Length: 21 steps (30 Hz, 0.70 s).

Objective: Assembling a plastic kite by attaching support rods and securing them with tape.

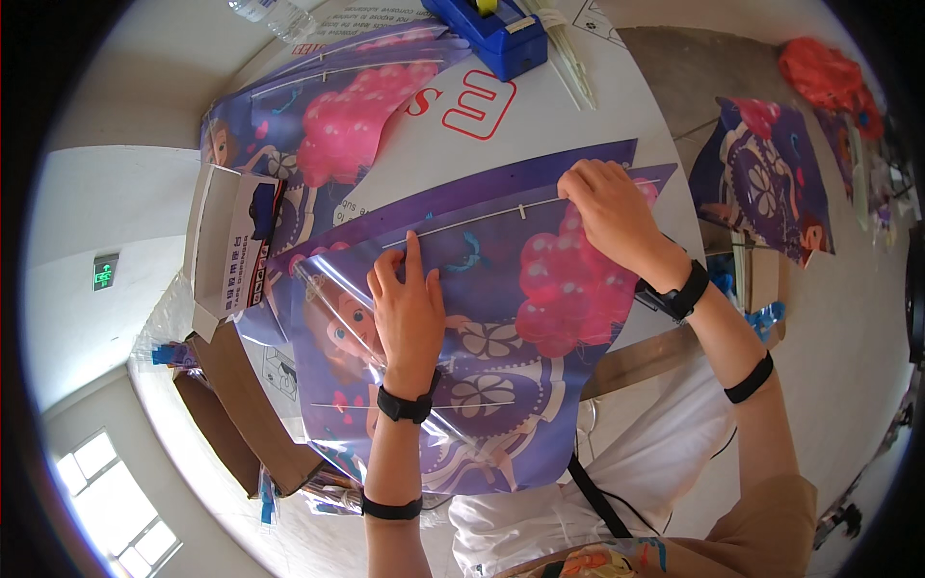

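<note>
A glossy purple plastic sheet (482,289), printed with a cartoon girl and pink balloons, lies in front of me, its near part hanging over the table's edge. Along its far edge runs a thin white rod (472,223) with a small white crosspiece. My left hand (409,313) rests on the sheet, fingers apart, with the index fingertip on the rod near its left end. Farther right, my right hand (609,214) has its fingers curled and pinched at the rod; the fingertips partly hide what they grip. A second thin rod (453,407) crosses the sheet's near part.
More printed purple sheets (337,106) lie at the far left. A blue tape dispenser (501,39) stands at the back beside thin white sticks (568,58). An open white box (226,241) is at left, above a brown carton (255,414). Another printed sheet (766,178) is at right.
</note>
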Available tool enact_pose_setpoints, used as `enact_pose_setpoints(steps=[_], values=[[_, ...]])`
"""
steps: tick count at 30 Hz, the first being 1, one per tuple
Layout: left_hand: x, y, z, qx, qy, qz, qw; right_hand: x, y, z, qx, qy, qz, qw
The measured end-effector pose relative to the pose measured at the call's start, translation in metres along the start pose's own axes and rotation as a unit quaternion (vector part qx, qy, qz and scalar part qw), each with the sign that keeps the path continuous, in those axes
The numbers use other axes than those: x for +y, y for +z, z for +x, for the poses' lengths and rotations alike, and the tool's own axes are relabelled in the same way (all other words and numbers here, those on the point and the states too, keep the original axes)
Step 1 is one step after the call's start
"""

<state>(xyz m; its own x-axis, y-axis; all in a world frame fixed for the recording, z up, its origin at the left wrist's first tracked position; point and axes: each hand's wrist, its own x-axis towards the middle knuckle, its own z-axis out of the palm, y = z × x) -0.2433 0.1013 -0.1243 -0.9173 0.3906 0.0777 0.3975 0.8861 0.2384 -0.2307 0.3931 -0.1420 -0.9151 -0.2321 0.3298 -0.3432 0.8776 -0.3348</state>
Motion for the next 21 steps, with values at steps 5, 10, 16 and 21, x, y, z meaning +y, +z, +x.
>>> enact_pose_setpoints(steps=[5, 10, 16, 21], values=[[0.0006, -0.0024, 0.0007, -0.001, -0.002, -0.006, 1.000, -0.0023, -0.0027, -0.0004, -0.013, 0.001, 0.000, 1.000], [0.0008, -0.0036, 0.0005, 0.005, 0.001, -0.004, 1.000, -0.0036, -0.0026, -0.0020, -0.016, -0.005, -0.002, 1.000], [0.0004, -0.0002, 0.0002, 0.009, -0.001, -0.004, 1.000, -0.0030, -0.0018, 0.0011, -0.013, -0.009, -0.009, 1.000], [0.0009, -0.0019, 0.0005, 0.011, -0.002, -0.004, 1.000, -0.0083, -0.0040, 0.0056, -0.043, 0.010, -0.033, 0.998]])
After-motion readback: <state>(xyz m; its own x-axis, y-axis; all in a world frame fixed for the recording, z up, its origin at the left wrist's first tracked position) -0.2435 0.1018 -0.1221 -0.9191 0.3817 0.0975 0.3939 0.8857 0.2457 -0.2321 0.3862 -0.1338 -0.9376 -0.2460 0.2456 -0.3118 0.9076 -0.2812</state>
